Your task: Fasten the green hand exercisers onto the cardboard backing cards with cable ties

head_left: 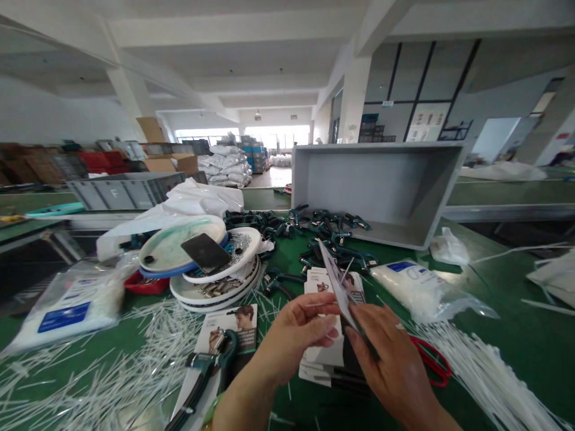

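Note:
My right hand [390, 353] grips a printed cardboard card [335, 275], held up on edge with its face turned sideways. Close against the card, my left hand [300, 329] pinches a thin white cable tie [321, 304]; another thin white end sticks out beyond the card. Below both hands lies a stack of printed cards [321, 356], partly covered by them. Left of my left forearm, a plier-like tool [209, 365] with dark green and black handles rests on another printed card [247, 326]. Red looped handles [433, 359], perhaps scissors, show beside my right hand.
Loose white cable ties [153, 341] spread at left, with a thicker bundle [489, 371] at right. Stacked round lids [179, 239] hold small metal parts and a phone [205, 252]. Plier-like tools [332, 224] pile before a tipped grey crate [359, 185]. Plastic bags [417, 287] flank the area.

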`<state>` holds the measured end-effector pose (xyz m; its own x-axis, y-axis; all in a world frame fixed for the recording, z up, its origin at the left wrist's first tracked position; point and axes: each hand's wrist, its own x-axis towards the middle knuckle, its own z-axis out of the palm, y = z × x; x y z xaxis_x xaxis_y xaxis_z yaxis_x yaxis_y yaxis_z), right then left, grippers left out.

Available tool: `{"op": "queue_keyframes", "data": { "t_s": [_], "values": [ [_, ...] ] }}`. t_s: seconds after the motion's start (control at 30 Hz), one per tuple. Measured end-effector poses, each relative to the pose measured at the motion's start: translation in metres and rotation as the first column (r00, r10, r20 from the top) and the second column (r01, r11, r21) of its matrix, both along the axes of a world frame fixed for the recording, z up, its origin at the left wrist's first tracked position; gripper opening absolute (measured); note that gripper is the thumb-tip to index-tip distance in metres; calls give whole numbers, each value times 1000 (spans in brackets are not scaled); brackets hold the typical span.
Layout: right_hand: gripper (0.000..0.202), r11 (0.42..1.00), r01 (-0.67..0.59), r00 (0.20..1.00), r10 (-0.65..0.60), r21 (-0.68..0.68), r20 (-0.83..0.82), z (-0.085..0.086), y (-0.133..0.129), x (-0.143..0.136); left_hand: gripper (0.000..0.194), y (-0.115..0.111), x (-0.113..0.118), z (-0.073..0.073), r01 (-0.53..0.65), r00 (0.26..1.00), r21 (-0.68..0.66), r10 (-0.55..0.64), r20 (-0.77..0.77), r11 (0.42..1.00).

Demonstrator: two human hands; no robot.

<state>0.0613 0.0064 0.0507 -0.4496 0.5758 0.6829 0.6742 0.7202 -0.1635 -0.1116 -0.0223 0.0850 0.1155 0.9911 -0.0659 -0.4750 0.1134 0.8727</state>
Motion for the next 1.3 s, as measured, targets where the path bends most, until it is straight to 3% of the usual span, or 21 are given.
{"op": "queue_keyframes", "data": {
  "t_s": [0.07,0.23,0.43,0.6,0.73,0.93,1.13,1.3],
  "values": [
    [30,999,6,997,-9,-42,-71,1,2,5,41,7,4,-3,-9,999,84,13,-45,996],
    [30,972,-1,973,-53,-233,-226,9,1,11,34,33,25,-9,-211,967,266,240,-81,941],
    [31,935,-15,932,-115,-354,-343,11,3,16,40,49,54,-5,-253,935,95,218,278,963],
    [35,871,-15,871,-230,-490,-435,6,7,20,42,44,59,-8,-143,978,79,129,163,987],
    [32,895,-33,872,-192,-444,-450,5,8,19,43,42,51,-8,-12,996,32,9,89,999],
    [32,905,-3,901,-182,-425,-394,4,7,18,40,44,40,-1,66,998,-8,-66,10,998],
    [33,934,3,919,-144,-358,-367,5,10,16,40,40,37,-1,45,997,-23,-43,58,999],
    [28,985,-25,963,-21,-170,-267,1,10,14,42,37,36,2,-20,998,25,19,63,999]
  ]
}}
